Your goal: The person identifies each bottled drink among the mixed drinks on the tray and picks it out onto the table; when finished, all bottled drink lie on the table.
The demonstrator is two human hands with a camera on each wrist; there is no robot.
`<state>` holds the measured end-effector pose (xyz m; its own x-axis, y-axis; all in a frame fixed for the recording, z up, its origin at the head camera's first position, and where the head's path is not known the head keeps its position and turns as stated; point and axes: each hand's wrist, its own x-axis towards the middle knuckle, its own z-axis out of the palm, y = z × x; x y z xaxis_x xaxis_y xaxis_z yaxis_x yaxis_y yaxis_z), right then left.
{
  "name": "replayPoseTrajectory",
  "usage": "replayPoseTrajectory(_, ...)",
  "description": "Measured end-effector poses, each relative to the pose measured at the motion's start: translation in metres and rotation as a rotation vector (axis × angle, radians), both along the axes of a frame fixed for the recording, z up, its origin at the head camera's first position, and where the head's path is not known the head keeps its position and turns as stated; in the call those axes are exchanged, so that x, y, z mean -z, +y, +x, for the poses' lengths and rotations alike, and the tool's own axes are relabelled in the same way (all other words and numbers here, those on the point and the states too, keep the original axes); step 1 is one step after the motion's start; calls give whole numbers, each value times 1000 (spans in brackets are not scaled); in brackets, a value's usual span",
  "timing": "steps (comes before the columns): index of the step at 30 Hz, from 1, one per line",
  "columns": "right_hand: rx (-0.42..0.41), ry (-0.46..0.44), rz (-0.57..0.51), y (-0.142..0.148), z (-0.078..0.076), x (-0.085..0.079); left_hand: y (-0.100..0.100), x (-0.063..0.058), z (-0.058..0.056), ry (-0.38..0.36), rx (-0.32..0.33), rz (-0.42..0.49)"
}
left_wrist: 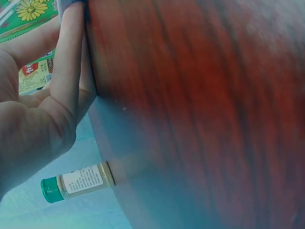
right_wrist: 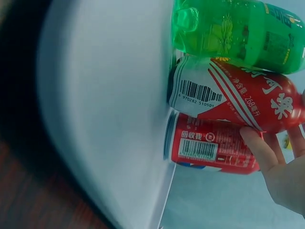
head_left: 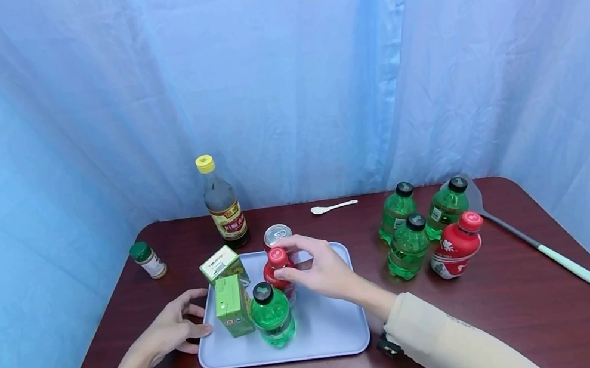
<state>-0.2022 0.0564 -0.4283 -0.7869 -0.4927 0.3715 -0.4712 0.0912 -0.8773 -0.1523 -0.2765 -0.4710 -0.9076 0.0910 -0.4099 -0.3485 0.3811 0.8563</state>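
My right hand [head_left: 325, 268] holds a red bottle [head_left: 279, 263] by its upper part, thumb and forefinger at either side below the cap. The bottle stands upright on the pale tray [head_left: 332, 330], between a green soda bottle [right_wrist: 238, 33] and a red can [right_wrist: 214, 145]. In the right wrist view the thumb overlaps the bottle's side close to the can. My left hand [head_left: 169, 326] rests at the tray's left edge, fingers fairly straight and touching the rim. Just inside that edge stand two green drink cartons [head_left: 232, 307].
Behind the tray stands a dark sauce bottle [head_left: 226, 209] with a yellow cap. A green-lidded spice jar [head_left: 149, 260] is at left, a white spoon [head_left: 334, 207] at the back. Several green bottles [head_left: 408, 247], another red bottle [head_left: 457, 246] and a long-handled spatula [head_left: 522, 238] occupy the right.
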Motion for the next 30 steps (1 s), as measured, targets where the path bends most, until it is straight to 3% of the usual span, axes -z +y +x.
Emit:
replayPoseTrajectory(15,41,25,56,30,8,-10,0,0,0,6,0,-9)
replayPoseTrajectory(30,53,55,116,92,29,-19,1,0,0,-1,6,3)
